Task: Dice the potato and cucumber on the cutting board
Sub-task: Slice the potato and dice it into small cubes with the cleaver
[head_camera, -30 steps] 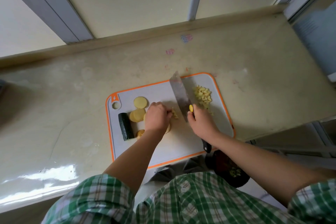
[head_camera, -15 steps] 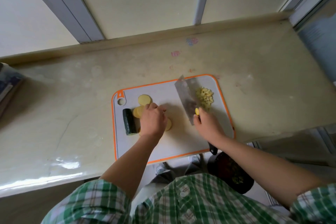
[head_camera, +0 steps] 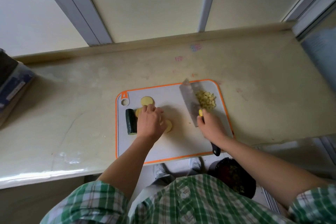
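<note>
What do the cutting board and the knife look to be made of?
Cutting board: likely plastic, matte pale grey, moulded orange rim and hang hole. Knife: blade looks like steel, dull grey with slight sheen; handle black, probably plastic, mostly hidden in the right hand.

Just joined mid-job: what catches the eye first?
A broad steel cleaver, gripped by the right hand, sits beside pale diced potato at the far right of the orange-rimmed grey cutting board. The left hand rests on round yellow potato slices beside a dark green cucumber piece.
</note>
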A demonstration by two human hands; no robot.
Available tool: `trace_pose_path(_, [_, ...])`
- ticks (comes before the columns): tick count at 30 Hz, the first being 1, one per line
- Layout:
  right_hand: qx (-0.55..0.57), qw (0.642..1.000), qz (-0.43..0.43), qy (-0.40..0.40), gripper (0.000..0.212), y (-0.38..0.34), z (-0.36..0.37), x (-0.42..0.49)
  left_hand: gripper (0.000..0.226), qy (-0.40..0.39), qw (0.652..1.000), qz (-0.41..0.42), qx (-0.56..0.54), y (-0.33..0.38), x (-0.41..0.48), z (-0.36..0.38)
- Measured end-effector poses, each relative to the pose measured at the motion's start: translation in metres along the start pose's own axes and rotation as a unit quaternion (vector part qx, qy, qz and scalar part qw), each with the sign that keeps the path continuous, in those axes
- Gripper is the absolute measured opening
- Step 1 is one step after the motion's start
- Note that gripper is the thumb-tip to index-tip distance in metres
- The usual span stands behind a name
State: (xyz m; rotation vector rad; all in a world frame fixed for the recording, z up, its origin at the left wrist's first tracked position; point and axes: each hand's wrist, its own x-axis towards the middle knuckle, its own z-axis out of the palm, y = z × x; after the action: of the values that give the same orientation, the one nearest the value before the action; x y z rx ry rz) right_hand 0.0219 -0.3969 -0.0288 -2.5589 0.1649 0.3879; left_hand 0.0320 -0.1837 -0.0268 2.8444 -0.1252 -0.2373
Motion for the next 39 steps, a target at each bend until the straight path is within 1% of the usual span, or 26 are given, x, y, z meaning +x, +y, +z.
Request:
trace_pose_path(1, [0.001,1.000,0.019,0.019,0.014,0.003,-0.003,0.002,0.046,-0.015,1.000,0.018,0.013,-0.004,-0.001,0.000])
trace_pose_path(3, [0.005,0.999,0.029,0.044,0.015,0.006,-0.008,0.007,0.057,-0.027,0.998,0.051,0.040,-0.011,-0.006,-0.002])
trace_pose_path(5, [0.014,0.999,0.005,0.031,0.016,0.000,-0.008,0.006,0.059,-0.020,0.996,0.057,0.066,-0.013,-0.012,-0.001])
trace_pose_path(7, [0.028,0.999,-0.032,-0.019,0.018,-0.008,-0.004,0.001,0.051,-0.001,0.996,0.028,0.088,-0.013,-0.015,0.000])
trace_pose_path(9, [0.016,0.997,-0.048,-0.050,0.019,-0.009,0.000,-0.002,0.046,0.015,0.997,-0.011,0.074,-0.014,-0.015,-0.001])
trace_pose_path(11, [0.006,0.999,-0.024,-0.034,0.019,-0.006,0.001,0.001,0.047,0.019,0.998,-0.027,0.059,-0.018,-0.012,-0.003])
trace_pose_path(13, [0.016,1.000,0.012,0.000,0.019,-0.001,-0.001,0.006,0.048,0.026,0.997,-0.035,0.069,-0.024,-0.010,-0.006])
trace_pose_path(15, [0.032,0.999,0.021,0.011,0.021,0.001,-0.004,0.009,0.052,0.047,0.993,-0.067,0.080,-0.027,-0.007,-0.010])
trace_pose_path(16, [0.043,0.999,0.018,0.004,0.021,0.001,-0.006,0.010,0.054,0.053,0.991,-0.099,0.077,-0.027,-0.005,-0.014])
trace_pose_path(18, [0.071,0.997,0.004,-0.022,0.020,-0.003,-0.009,0.009,0.054,0.033,0.983,-0.168,0.072,-0.027,-0.001,-0.019])
trace_pose_path(20, [0.096,0.994,-0.004,-0.048,0.020,-0.008,-0.008,0.009,0.050,0.006,0.977,-0.193,0.088,-0.030,0.003,-0.020])
trace_pose_path(25, [0.116,0.991,0.009,-0.069,0.020,-0.016,-0.004,0.012,0.038,-0.026,0.978,-0.177,0.111,-0.039,0.013,-0.015])
trace_pose_path(28, [0.118,0.991,0.011,-0.069,0.020,-0.017,-0.005,0.014,0.036,-0.029,0.980,-0.172,0.100,-0.042,0.019,-0.016])
trace_pose_path(30, [0.123,0.990,0.013,-0.070,0.021,-0.016,-0.005,0.015,0.036,-0.019,0.985,-0.155,0.077,-0.043,0.021,-0.018])
trace_pose_path(33, [0.130,0.989,0.015,-0.075,0.022,-0.014,-0.005,0.016,0.029,0.013,0.992,-0.127,0.023,-0.047,0.021,-0.024])
trace_pose_path(39, [0.139,0.987,0.015,-0.082,0.021,-0.015,-0.006,0.015,0.016,0.049,0.990,-0.121,-0.044,-0.048,0.020,-0.030])
